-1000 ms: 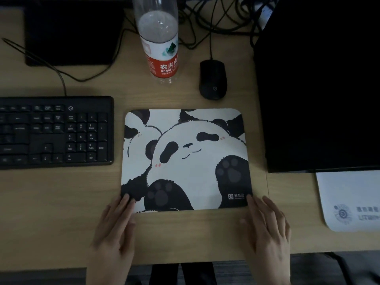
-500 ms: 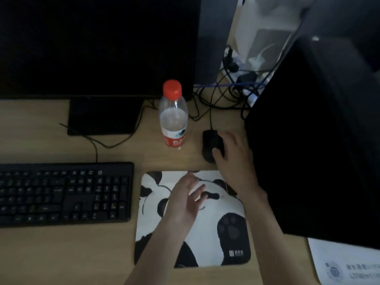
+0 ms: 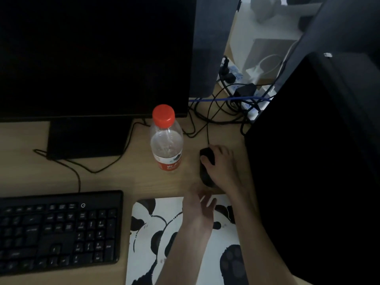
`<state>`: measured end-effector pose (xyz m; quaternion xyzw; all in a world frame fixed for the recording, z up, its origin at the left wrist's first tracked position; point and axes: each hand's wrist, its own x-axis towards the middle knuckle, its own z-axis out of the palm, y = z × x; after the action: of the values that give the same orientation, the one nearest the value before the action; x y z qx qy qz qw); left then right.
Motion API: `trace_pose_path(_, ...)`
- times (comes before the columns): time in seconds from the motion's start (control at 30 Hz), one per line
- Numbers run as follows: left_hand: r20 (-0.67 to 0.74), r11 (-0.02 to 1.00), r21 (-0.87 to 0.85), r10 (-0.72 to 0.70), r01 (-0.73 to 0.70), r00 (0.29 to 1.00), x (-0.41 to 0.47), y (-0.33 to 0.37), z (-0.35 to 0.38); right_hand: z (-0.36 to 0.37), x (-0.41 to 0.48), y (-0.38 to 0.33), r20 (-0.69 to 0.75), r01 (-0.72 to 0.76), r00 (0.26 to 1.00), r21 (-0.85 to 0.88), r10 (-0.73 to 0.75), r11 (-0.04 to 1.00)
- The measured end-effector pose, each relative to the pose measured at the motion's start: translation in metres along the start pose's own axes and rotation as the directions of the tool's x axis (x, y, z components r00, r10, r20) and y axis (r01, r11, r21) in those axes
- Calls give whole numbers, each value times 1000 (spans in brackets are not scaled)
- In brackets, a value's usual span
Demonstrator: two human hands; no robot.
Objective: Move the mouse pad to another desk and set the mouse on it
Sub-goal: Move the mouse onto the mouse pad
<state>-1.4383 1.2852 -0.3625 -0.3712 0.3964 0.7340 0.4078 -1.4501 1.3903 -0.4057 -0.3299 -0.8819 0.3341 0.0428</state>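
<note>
Right hand point(image 3: 223, 167) covers black mouse point(image 3: 206, 161) beyond panda-print mouse pad point(image 3: 164, 233).

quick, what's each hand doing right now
Left hand: open, empty, over the mouse pad.
Right hand: closed on the mouse.

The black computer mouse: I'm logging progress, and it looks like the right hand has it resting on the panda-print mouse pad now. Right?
Not quite. In the head view the right hand covers the black computer mouse, but it sits on the bare wooden desk, beyond the panda-print mouse pad.
</note>
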Motion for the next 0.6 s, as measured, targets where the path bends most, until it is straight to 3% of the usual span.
trace_pose_path(0.2,30,999,-24,44,-43,999,1,2,7,1,-2,2,-49,21,999,108,-16,994)
trace_pose_path(0.37,67,995,21,99,-100,993,-16,-1,-2,-8,-18,-9,-81,37,996,100,-29,994)
trace_pose_path(0.6,188,944,237,186,-228,964,-68,-19,-48,-15,-85,-19,-84,61,995,96,-53,994)
